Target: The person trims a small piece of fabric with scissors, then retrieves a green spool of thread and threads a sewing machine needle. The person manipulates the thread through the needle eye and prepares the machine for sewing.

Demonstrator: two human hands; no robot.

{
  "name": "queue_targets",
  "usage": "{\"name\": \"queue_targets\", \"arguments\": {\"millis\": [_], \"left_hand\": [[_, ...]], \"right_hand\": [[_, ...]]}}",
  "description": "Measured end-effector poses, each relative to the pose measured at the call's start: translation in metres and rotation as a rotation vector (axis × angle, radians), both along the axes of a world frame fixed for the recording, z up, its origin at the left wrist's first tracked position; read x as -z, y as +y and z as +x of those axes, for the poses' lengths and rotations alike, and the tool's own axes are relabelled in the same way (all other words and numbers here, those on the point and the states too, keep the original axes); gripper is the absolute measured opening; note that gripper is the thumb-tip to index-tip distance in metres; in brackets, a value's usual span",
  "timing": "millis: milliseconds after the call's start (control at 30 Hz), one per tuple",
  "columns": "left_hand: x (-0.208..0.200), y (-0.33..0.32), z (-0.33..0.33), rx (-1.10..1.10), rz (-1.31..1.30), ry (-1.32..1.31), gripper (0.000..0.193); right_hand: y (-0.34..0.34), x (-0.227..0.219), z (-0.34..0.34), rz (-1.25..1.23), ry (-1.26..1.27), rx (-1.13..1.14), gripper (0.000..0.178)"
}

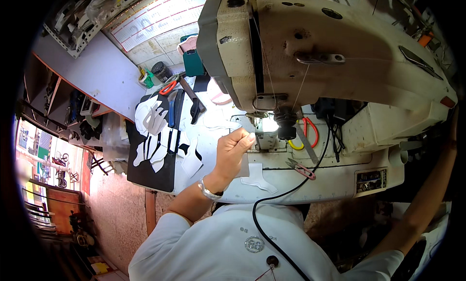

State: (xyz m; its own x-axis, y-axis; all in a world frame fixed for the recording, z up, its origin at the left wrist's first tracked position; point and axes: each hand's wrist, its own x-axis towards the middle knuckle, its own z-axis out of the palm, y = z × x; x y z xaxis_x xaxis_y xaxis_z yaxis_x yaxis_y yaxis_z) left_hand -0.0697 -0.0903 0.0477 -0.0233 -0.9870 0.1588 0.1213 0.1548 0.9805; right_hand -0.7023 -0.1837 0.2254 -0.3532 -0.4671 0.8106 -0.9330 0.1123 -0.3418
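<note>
My left hand (pixel 234 150) is closed, thumb against the curled fingers, just left of the needle area of a sewing machine (pixel 330 63). Whatever it pinches, if anything, is hidden. A small grey flat piece (pixel 245 167) shows beneath that hand, beside a white cut piece (pixel 258 178) on the machine bed. My right arm reaches up along the far right to the machine's end, where my right hand (pixel 452 138) is in shadow with its fingers hidden. Pink-handled thread snips (pixel 302 169) and red-and-yellow-handled scissors (pixel 310 134) lie right of the needle.
White cut pieces (pixel 158 117) lie on a black board (pixel 153 176) at the left. Behind them are orange-handled scissors (pixel 168 88), a dark-handled tool (pixel 195 105) and a dark jar (pixel 161 70). A black cable (pixel 272 197) crosses the table's front edge.
</note>
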Motion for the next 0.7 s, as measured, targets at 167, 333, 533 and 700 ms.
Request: {"name": "queue_targets", "arguments": {"millis": [167, 333, 533, 700], "left_hand": [[0.007, -0.002, 0.001, 0.004, -0.006, 0.012, 0.031], [0.008, -0.002, 0.0, -0.012, -0.003, 0.012, 0.03], [0.008, -0.002, -0.001, -0.004, 0.001, 0.022, 0.029], [0.011, -0.002, 0.001, -0.018, -0.008, -0.001, 0.029]], "right_hand": [[0.005, 0.029, 0.003, -0.091, -0.085, -0.008, 0.022], [0.006, 0.048, 0.009, -0.243, -0.176, -0.016, 0.023], [0.008, 0.059, 0.022, -0.523, -0.319, -0.049, 0.025], [0.007, 0.067, 0.04, -0.725, -0.408, -0.091, 0.027]]}}
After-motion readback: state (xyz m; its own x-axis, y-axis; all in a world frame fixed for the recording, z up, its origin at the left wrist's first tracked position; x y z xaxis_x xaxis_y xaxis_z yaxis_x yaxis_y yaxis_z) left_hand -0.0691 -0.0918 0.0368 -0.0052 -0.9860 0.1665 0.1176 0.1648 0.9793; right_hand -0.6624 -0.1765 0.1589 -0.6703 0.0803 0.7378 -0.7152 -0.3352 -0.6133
